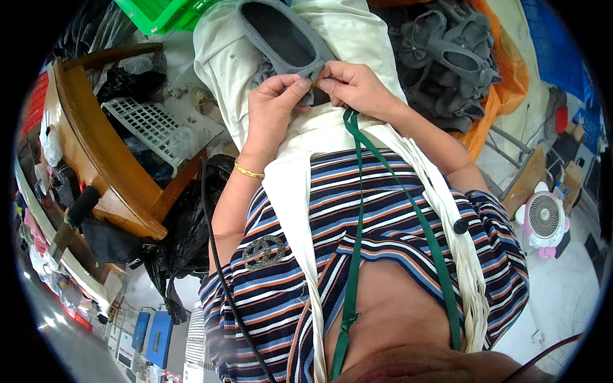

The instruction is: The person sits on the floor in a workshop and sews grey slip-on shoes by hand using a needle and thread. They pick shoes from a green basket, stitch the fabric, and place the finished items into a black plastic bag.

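Note:
A grey fabric slipper (281,35) lies on my lap, which is covered by a cream cloth (357,38). My left hand (274,105) pinches the slipper's near rim with thumb and fingers. My right hand (354,86) grips the same rim right beside it, fingertips touching the left hand's. A gold bangle (248,171) sits on my left wrist. A green lanyard (357,210) hangs over my striped top.
A heap of grey slippers (450,57) lies on orange cloth (511,76) at the right. A wooden chair (96,153), a white plastic grid (143,124) and black bags (185,236) stand left. A green crate (159,13) is at the top. A small pink fan (546,220) sits on the floor at the right.

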Available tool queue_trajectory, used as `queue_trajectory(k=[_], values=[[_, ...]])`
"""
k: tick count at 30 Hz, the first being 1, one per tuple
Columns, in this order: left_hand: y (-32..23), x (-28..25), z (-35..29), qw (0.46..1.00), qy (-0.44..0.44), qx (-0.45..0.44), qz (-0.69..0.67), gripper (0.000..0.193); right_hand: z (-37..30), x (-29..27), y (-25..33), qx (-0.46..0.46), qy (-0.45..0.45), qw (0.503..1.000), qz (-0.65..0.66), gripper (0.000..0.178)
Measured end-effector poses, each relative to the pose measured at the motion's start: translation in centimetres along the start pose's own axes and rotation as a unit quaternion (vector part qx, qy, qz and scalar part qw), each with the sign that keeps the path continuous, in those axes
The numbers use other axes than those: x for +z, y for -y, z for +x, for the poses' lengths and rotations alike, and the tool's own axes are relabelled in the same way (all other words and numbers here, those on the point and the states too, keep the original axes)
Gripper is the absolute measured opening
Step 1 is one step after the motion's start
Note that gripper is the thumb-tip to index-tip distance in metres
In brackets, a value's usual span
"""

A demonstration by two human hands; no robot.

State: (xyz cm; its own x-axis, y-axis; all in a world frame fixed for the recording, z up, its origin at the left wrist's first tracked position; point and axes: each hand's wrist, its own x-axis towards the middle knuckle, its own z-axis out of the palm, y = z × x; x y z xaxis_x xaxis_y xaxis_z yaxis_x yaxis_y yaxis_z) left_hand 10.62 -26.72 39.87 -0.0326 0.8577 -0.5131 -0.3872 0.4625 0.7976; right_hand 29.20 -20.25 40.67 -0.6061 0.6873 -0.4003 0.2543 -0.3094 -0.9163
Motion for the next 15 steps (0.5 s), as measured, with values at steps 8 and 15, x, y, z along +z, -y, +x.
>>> queue_trajectory(k=[8, 15], values=[[0.0, 0.3, 0.0, 0.999, -0.003, 0.045, 0.016, 0.016, -0.2, 0.1, 0.3, 0.0, -0.02, 0.999, -0.04, 0.014], [0.1, -0.4, 1.1, 0.937, 0.028, 0.29, 0.191, 0.026, -0.3, 0.1, 0.5, -0.033, -0.02, 0.996, -0.081, 0.014]])
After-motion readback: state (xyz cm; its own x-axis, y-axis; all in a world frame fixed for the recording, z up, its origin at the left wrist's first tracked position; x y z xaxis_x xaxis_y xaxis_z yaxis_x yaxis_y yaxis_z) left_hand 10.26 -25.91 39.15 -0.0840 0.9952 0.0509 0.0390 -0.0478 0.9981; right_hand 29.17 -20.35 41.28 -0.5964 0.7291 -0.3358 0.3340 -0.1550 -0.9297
